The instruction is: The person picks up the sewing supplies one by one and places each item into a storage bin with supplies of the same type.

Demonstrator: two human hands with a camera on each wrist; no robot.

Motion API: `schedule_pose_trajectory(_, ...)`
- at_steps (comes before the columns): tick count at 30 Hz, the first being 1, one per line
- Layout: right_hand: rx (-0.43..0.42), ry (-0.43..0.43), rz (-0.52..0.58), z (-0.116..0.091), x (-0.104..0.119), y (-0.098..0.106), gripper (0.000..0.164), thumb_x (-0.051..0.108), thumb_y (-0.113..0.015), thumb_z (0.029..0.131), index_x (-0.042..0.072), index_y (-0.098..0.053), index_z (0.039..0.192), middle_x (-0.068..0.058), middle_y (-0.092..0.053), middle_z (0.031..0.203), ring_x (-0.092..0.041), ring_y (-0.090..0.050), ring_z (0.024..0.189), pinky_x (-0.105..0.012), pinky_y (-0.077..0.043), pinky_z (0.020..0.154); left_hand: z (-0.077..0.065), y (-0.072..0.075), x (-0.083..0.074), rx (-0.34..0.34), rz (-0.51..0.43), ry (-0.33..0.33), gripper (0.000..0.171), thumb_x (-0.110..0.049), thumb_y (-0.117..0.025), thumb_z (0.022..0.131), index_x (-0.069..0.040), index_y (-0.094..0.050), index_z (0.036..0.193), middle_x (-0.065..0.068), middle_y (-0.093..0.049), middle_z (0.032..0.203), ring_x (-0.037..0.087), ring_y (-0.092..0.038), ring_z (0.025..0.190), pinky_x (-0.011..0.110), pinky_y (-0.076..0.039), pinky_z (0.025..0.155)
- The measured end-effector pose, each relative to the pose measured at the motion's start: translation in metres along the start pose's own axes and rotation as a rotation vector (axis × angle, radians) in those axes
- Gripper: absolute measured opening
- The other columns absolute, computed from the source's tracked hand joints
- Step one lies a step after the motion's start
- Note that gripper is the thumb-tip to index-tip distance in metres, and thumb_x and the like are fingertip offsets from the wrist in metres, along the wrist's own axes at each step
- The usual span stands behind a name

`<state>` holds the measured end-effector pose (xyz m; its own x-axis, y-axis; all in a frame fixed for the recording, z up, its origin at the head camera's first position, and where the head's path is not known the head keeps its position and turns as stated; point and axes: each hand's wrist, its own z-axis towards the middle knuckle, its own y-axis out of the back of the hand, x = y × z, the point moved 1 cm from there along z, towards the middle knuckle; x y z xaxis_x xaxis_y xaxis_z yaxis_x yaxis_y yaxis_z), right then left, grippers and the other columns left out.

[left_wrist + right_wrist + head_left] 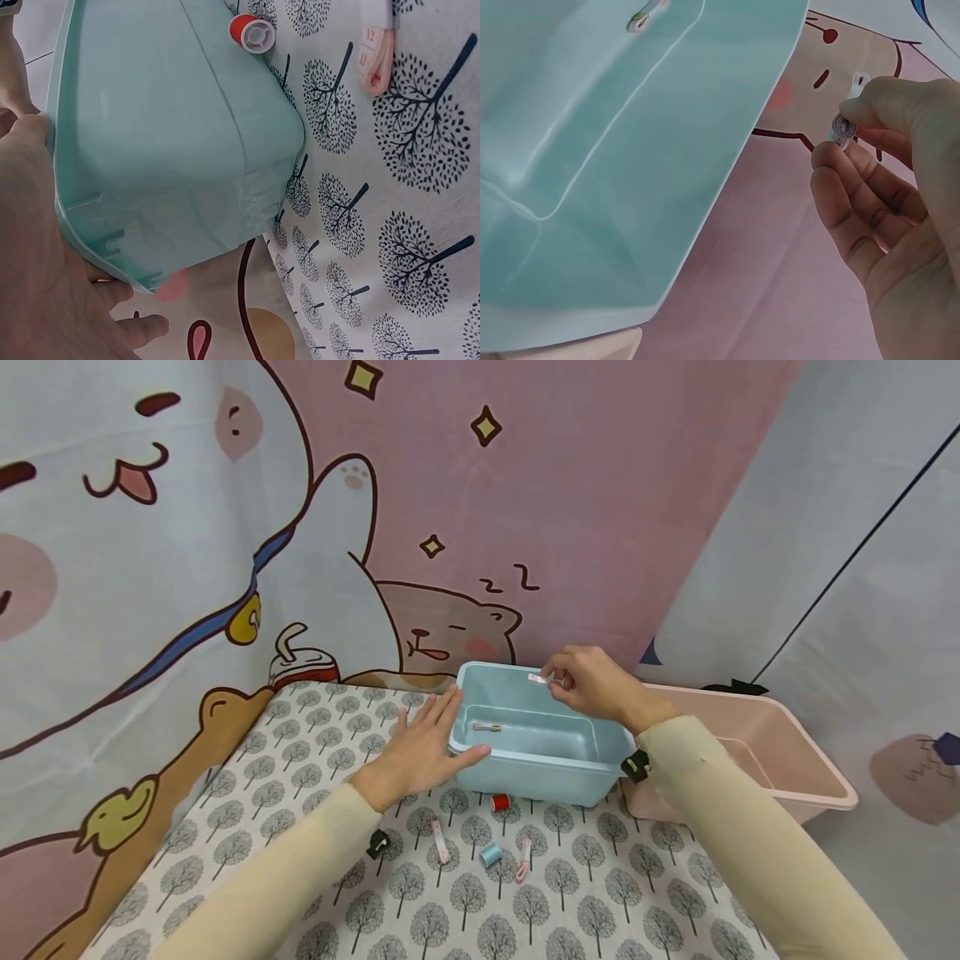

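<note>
My left hand [420,747] rests at the left end of a light blue plastic bin [536,781], fingers straight against its rim. In the left wrist view, that hand lies along the rim with fingertips past the corner. Over the bin's far rim, my right hand [592,685] pinches a small whitish-pink strip [537,678] between thumb and fingertips. Seen from the right wrist, the strip [859,84] has a small hole at one end and a round greyish part by the thumb; its kind I cannot tell. A small bundled item [487,727] lies on the bin's floor.
Before the bin, a red thread spool [500,802], a light blue thread spool [491,855], a folded pink tape measure [523,860] and a pink-white strip [439,842] lie on the tree-print cloth [405,883]. A beige-pink bin [813,764] stands at right, a printed curtain [585,510] behind.
</note>
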<state>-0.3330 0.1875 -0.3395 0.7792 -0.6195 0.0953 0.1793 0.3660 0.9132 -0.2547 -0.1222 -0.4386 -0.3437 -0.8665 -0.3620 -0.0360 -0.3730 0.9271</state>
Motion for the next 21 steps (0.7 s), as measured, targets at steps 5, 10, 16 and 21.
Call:
schedule_pose_trajectory(5,0.02,-0.038,0.008,0.006,-0.007,-0.004,0.014,-0.001,-0.079,0.1,0.003,-0.088,0.111,-0.011,-0.078,0.093,-0.021,-0.071,0.081,-0.04,-0.065,0.074,0.0,0.0,-0.001,-0.003,0.003,-0.005,0.117,-0.093,-0.041,0.108,-0.017,-0.008,0.19,0.001,0.001,0.199,0.043,-0.016,0.184,0.086,-0.009,0.141)
schedule_pose_trajectory(10,0.04,-0.062,0.019,0.012,-0.014,-0.011,0.014,0.0,-0.079,0.101,0.003,-0.088,0.111,-0.01,-0.078,0.093,-0.022,-0.071,0.082,-0.041,-0.065,0.076,0.001,-0.001,-0.001,0.0,0.013,-0.004,0.118,-0.094,-0.041,0.107,-0.017,-0.007,0.19,0.0,0.003,0.199,0.042,-0.014,0.184,0.084,-0.009,0.142)
schedule_pose_trajectory(16,0.054,-0.09,0.04,0.02,-0.021,-0.017,0.015,0.001,-0.079,0.101,0.002,-0.089,0.112,-0.012,-0.079,0.094,-0.03,-0.074,0.087,-0.044,-0.065,0.079,0.001,-0.001,0.0,0.001,0.017,-0.001,0.12,-0.098,-0.037,0.105,-0.018,-0.007,0.19,-0.001,0.004,0.199,0.041,-0.014,0.184,0.083,-0.009,0.142)
schedule_pose_trajectory(21,0.064,-0.125,0.056,0.028,-0.025,-0.023,0.015,0.001,-0.078,0.1,0.001,-0.089,0.11,-0.014,-0.081,0.096,-0.034,-0.077,0.09,-0.048,-0.068,0.083,0.0,-0.001,0.0,0.003,0.018,-0.001,0.12,-0.097,-0.037,0.106,-0.018,-0.006,0.19,-0.001,0.004,0.199,0.041,-0.014,0.184,0.083,-0.009,0.142)
